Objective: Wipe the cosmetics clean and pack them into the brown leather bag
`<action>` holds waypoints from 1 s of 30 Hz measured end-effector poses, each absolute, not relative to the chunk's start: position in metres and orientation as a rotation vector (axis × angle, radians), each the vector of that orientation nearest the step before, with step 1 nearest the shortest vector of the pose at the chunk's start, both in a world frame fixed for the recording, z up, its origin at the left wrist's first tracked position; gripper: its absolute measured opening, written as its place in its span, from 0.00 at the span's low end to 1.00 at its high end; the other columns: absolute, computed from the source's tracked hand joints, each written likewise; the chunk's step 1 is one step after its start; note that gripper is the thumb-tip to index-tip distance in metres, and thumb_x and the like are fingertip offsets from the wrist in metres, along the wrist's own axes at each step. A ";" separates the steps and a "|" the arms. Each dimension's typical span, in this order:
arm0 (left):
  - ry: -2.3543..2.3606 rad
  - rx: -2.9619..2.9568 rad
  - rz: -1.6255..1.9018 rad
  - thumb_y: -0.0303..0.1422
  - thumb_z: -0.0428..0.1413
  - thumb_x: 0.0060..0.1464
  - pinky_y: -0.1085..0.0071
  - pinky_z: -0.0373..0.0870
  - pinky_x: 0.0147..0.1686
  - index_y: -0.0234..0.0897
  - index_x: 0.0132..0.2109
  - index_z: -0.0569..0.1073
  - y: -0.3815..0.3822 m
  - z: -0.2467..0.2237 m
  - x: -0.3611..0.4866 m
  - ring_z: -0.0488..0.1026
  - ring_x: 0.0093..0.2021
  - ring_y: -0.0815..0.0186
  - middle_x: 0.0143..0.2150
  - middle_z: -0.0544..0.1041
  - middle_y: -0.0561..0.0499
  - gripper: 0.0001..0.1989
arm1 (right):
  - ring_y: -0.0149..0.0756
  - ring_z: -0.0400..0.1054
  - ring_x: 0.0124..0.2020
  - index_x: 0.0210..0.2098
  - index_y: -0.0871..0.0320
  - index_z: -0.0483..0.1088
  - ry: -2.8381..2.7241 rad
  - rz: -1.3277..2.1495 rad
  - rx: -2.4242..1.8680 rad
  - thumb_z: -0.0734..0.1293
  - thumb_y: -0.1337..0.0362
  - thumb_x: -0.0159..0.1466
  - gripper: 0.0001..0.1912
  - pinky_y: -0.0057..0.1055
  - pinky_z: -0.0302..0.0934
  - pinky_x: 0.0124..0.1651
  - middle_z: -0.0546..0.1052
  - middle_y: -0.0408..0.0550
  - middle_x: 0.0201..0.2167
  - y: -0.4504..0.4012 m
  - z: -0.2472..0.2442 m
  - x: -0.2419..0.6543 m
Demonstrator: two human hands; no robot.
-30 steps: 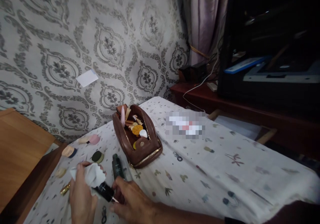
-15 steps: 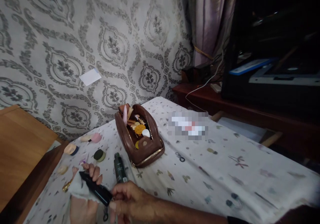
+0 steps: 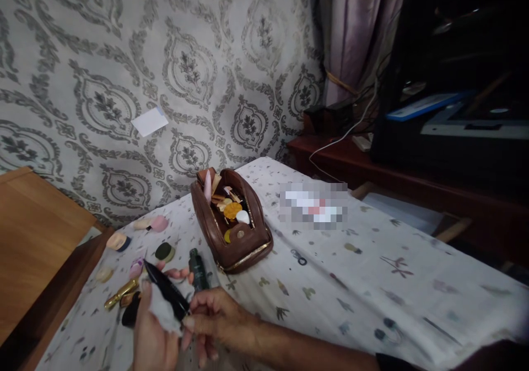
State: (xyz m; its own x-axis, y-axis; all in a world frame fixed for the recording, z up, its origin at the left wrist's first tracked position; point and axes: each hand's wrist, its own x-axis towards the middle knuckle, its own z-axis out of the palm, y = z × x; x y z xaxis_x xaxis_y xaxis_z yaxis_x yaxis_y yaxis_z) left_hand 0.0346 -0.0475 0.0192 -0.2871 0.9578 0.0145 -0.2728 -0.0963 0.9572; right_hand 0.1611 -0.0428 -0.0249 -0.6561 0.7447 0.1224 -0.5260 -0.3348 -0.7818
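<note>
A black tapered tube (image 3: 167, 292) slants over the near left of the bed-like surface. My right hand (image 3: 219, 318) pinches its lower end between thumb and fingers. Under and beside the tube, my left hand (image 3: 155, 327) is spread, palm up, with a crumpled white tissue (image 3: 164, 307) lying across it against the tube. Just beyond the hands stands a dark green bottle (image 3: 198, 270). An open brown bag (image 3: 210, 233) full of small cosmetics sits behind it.
Left of the hands lie a gold tube (image 3: 121, 294), a dark green jar (image 3: 165, 252), a beige-topped jar (image 3: 118, 242) and a pink item (image 3: 159, 224). A blurred patch (image 3: 314, 205) covers something right of the bag. A dark red shelf (image 3: 334, 153) stands at the right.
My left hand has turned and opened from its curl around the tissue and tube. The black tube has shifted slightly right and up, uncovering the gold tube and dark items beside it.
</note>
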 end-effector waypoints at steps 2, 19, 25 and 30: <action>1.232 0.868 1.486 0.49 0.65 0.44 0.65 0.76 0.31 0.43 0.48 0.72 -0.051 0.017 0.048 0.78 0.35 0.57 0.36 0.80 0.49 0.26 | 0.24 0.63 0.14 0.28 0.59 0.63 -1.068 2.000 -0.417 0.76 0.45 0.45 0.28 0.20 0.52 0.17 0.71 0.37 0.17 -0.041 -0.026 0.160; 1.100 0.804 1.693 0.38 0.67 0.44 0.74 0.71 0.30 0.38 0.41 0.70 -0.045 0.038 0.056 0.74 0.27 0.69 0.27 0.74 0.57 0.19 | 0.27 0.56 0.24 0.27 0.57 0.62 -1.378 1.484 -0.688 0.71 0.56 0.55 0.15 0.25 0.54 0.27 0.63 0.37 0.22 -0.050 -0.020 0.166; 0.852 0.725 1.701 0.52 0.58 0.53 0.74 0.68 0.27 0.38 0.34 0.68 -0.036 0.053 0.041 0.64 0.21 0.73 0.23 0.66 0.59 0.20 | 0.25 0.59 0.18 0.29 0.58 0.63 -1.390 1.741 -0.567 0.69 0.41 0.55 0.25 0.25 0.54 0.22 0.68 0.39 0.24 -0.052 -0.014 0.169; 0.633 0.707 1.654 0.50 0.60 0.52 0.77 0.62 0.22 0.38 0.31 0.67 -0.036 0.054 0.037 0.57 0.19 0.75 0.22 0.60 0.59 0.20 | 0.21 0.62 0.16 0.29 0.60 0.65 -1.403 1.855 -0.512 0.68 0.38 0.54 0.29 0.21 0.47 0.19 0.72 0.41 0.25 -0.053 -0.013 0.169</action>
State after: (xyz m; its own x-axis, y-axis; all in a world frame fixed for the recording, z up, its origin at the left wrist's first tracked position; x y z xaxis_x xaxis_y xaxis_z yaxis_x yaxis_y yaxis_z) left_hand 0.0368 -0.0364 0.0541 -0.1473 0.9824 0.1147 -0.6550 -0.1838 0.7330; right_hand 0.1690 -0.0529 -0.0128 -0.6449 0.7552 0.1174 -0.3183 -0.1257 -0.9396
